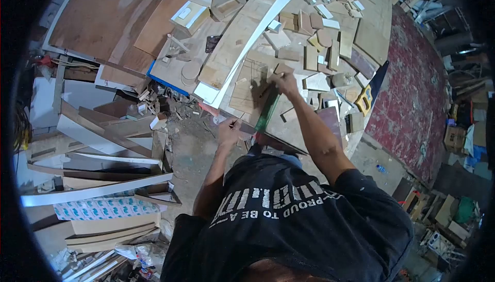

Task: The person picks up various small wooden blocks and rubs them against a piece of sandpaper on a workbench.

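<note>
My right hand (284, 82) is over the wooden workbench, its fingers closed around a small brown piece at the upper end of a green strip (267, 113). The strip runs down to the bench's near edge. Left of it lies a thin wooden board (246, 88) with lines on it, partly in shadow. My left hand (229, 131) is just off the near edge, fingers curled together round a small thin dark item too small to name.
Wood offcuts (312, 57) cover the bench's right side, with a yellow-handled saw (365, 100) at its right edge. A long white curved strip (252, 37) crosses the bench. Stacked boards (103, 179) stand at the left, and a wooden box (190, 15) sits farther back.
</note>
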`<move>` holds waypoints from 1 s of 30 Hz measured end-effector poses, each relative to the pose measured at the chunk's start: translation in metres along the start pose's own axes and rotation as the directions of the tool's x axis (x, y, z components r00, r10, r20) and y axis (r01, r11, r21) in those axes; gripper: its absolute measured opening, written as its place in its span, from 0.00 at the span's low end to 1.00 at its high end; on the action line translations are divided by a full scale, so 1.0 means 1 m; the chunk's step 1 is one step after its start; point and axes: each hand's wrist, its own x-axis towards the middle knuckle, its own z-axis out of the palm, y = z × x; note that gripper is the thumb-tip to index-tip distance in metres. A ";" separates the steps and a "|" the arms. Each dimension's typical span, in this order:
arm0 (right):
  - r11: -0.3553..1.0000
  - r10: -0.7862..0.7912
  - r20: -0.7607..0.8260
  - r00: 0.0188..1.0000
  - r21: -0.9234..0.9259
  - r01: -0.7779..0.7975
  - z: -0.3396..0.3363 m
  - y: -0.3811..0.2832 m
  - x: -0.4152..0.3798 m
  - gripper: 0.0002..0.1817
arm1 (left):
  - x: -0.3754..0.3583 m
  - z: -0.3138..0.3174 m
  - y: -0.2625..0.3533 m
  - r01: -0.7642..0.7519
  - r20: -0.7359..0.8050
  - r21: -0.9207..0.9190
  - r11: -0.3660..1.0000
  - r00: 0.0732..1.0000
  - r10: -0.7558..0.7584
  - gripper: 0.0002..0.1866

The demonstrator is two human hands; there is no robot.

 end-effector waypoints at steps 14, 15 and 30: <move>0.998 -0.020 -0.129 0.991 -0.066 0.011 -0.033 0.103 -0.168 0.22 | -0.007 0.064 0.010 0.397 0.460 -0.238 0.886 0.850 -0.257 0.10; 0.995 0.004 -0.111 0.994 -0.100 -0.015 -0.035 0.100 -0.171 0.21 | -0.007 0.066 0.008 0.390 0.441 -0.216 0.895 0.857 -0.267 0.10; 0.882 -0.401 0.040 0.915 -0.252 0.398 -0.027 0.124 -0.231 0.11 | -0.079 0.129 0.040 -0.328 0.372 0.321 0.889 0.906 0.200 0.08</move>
